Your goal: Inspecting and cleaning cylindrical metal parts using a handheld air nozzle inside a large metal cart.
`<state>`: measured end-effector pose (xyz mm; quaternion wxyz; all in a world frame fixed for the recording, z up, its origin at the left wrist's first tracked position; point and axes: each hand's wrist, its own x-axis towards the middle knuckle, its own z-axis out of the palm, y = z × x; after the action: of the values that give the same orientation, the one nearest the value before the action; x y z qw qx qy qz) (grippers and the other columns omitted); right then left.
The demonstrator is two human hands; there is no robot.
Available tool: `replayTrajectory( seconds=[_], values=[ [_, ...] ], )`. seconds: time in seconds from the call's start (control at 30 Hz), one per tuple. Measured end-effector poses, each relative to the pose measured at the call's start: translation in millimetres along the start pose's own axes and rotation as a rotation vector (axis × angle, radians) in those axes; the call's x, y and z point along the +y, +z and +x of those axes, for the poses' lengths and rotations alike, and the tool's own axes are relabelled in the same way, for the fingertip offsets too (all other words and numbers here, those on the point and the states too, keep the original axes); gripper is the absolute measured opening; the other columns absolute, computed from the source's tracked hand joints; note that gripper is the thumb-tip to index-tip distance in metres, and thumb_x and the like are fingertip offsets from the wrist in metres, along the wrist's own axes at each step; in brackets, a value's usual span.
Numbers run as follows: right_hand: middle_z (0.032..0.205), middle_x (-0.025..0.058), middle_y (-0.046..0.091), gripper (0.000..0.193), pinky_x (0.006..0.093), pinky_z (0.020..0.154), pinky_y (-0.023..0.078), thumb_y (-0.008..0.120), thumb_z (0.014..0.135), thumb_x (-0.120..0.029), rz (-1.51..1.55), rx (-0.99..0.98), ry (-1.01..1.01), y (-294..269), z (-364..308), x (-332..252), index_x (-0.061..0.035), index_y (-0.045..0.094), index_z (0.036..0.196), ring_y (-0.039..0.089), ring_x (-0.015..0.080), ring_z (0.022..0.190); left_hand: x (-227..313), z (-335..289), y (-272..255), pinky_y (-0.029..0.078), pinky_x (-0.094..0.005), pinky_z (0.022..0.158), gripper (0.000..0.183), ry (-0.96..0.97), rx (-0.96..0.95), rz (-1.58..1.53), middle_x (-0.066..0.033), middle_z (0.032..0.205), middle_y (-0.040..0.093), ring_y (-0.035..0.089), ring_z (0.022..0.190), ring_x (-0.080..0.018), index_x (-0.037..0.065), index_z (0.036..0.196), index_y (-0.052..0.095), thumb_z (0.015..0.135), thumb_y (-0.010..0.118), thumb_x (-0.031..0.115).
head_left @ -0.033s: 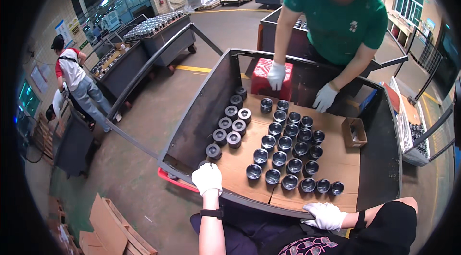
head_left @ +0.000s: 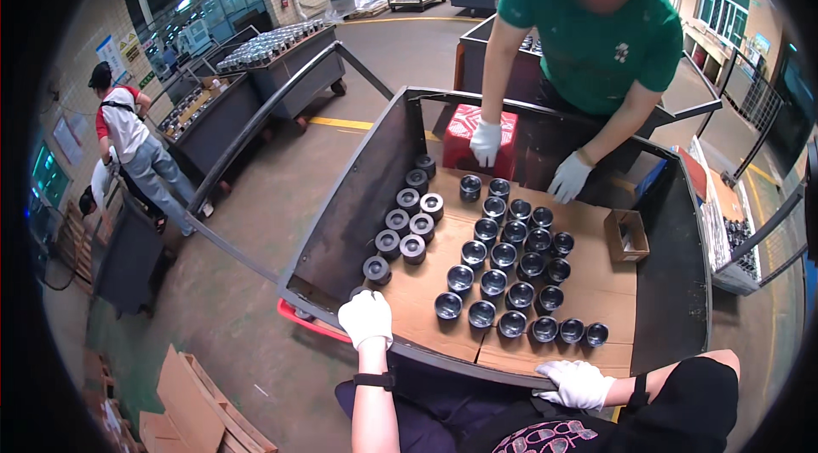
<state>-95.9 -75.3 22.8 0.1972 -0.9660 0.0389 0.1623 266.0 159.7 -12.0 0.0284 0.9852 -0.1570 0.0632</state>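
Note:
My left hand (head_left: 365, 319), in a white glove, is closed at the cart's near left corner, its fingers curled over a dark cylindrical part; only a sliver of that part shows above the glove. At the near rim of the dark metal cart (head_left: 673, 308), my white-gloved right hand (head_left: 578, 385) rests with fingers stretched over the edge and nothing visible in them. Beyond my left hand, a double row of dark pistons (head_left: 377, 270) stands along the left wall. Several glossy-topped pistons (head_left: 481, 313) stand in rows on the cardboard sheet (head_left: 434, 317) at the cart's middle.
Across the cart, a person in green (head_left: 588, 52) rests one gloved hand on a red box (head_left: 464, 146) and holds the other over the far side. A small cardboard box (head_left: 626, 236) stands at right. More loaded carts (head_left: 281, 69) and another person (head_left: 128, 129) are at left.
The view has shifted very slightly, and the person across the cart leans a little to the left. Both my hands keep their places.

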Motion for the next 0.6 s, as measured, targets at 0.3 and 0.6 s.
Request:
replayTrajectory(
  seconds=[0.3, 0.6],
  values=[
    [0.126, 0.0154, 0.065, 0.06, 0.0457, 0.088, 0.055, 0.063, 0.093, -0.049, 0.018, -0.037, -0.003, -4.8, 2.5, -6.6, -0.0082, 0.053, 0.135, 0.066, 0.034, 0.109, -4.5, -2.2, 3.6, 0.056, -0.044, 0.067, 0.032, 0.026, 0.029, 0.018, -0.0121, 0.079, 0.074, 0.072, 0.073, -0.0322, 0.013, 0.077, 0.074, 0.094, 0.052, 0.028],
    [0.12, 0.0163, 0.067, 0.055, 0.0467, 0.087, 0.055, 0.063, 0.093, -0.047, 0.094, -0.091, 0.038, -13.4, 6.4, -8.5, -0.0109, 0.054, 0.134, 0.067, 0.0359, 0.105, -2.1, 0.1, -0.1, 0.056, -0.0444, 0.067, 0.033, 0.086, 0.056, 0.021, -0.0126, 0.078, 0.073, 0.072, 0.072, -0.0324, 0.012, 0.077, 0.073, 0.095, 0.05, 0.028]
  ],
)
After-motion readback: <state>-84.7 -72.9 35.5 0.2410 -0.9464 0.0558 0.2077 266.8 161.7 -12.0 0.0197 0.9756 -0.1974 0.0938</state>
